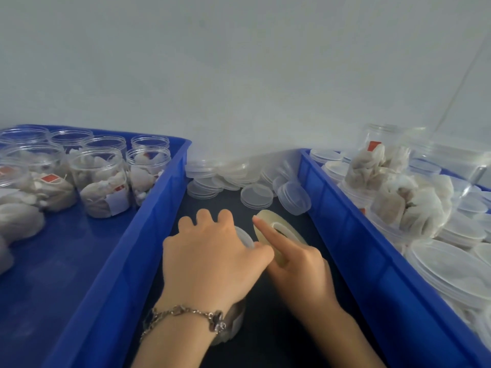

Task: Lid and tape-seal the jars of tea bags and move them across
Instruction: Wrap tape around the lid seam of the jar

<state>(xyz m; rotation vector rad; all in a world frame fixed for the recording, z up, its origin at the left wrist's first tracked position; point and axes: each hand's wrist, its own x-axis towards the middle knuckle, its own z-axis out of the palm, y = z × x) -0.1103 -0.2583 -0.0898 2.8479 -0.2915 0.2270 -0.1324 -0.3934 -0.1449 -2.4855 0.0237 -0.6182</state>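
Left hand (pixel 210 257) curled over lidded jar (pixel 245 236) standing on dark desk (pixel 268 325), fingers gripping lid from above. Right hand (pixel 300 264) holds tape roll (pixel 268 221) beside jar, index finger straight along roll.

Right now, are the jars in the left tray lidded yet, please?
No: the jars in the left tray stand open, bare threaded rims showing.

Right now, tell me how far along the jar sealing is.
Done: lidded jars lie stacked in the right crate. In hand: the left hand grips a jar standing on the dark table between the crates, and the right hand holds the tape roll against it. Left: several open jars of tea bags wait in the left crate, with loose lids piled behind.
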